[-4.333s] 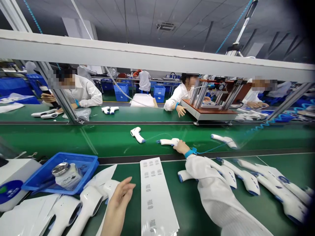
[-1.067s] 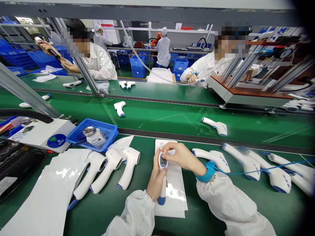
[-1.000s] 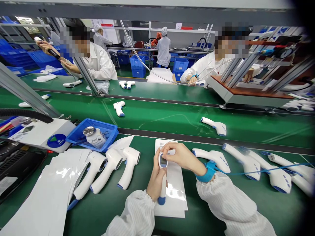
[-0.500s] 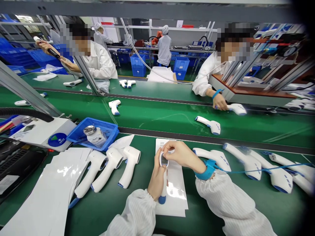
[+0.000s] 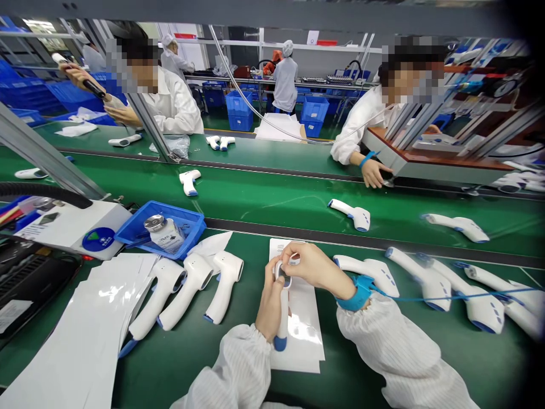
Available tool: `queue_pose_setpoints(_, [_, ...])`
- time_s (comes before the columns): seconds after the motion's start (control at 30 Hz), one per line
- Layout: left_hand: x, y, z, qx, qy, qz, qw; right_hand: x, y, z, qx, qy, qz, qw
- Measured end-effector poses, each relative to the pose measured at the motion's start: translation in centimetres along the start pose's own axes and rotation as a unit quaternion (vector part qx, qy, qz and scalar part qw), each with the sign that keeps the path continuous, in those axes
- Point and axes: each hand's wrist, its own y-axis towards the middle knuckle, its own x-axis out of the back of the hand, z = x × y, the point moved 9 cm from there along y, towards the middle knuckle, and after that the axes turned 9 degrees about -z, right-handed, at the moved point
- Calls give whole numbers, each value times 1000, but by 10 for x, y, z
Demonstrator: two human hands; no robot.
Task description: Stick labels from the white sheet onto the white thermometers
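Though half-hidden, seemingly a thermometer (image 5: pixel 281 318) in the left hand (image 5: pixel 269 301), right fingers (image 5: pixel 298 253) atop

1. Your right hand (image 5: pixel 309 266) covers the top of the white thermometer (image 5: pixel 282 318), so you can't see its small screen well.
2. Your left hand (image 5: pixel 269 301) hides part of the handle.
3. The words on the bottle (image 5: pixel 164 235) in the blue tray (image 5: pixel 128 234) are too small to read.
4. The white sheets (image 5: pixel 63 341) run off the bottom left edge.
5. The far right thermometers (image 5: pixel 525 307) fade into the dark edge.
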Motion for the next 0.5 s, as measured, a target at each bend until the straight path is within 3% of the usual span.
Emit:
queue_pose_setpoints(0.1, [7, 3, 0, 24, 0, -36, 999, 0, -1, -8, -19, 88, -3, 996])
queue_pose_setpoints(0.23, [14, 2, -12, 4, 21, -54, 998, -3, -11, -21, -58, 203, -39, 977])
queue_pose_setpoints(0.37, [10, -4, -24, -24, 31, -30, 999, -9, -23, -12, -29, 215, -67, 974])
queue_pose_setpoints(0.5, [5, -9, -25, 0, -8, 5, 1000, -6, -25, -3, 6, 245, -122, 962])
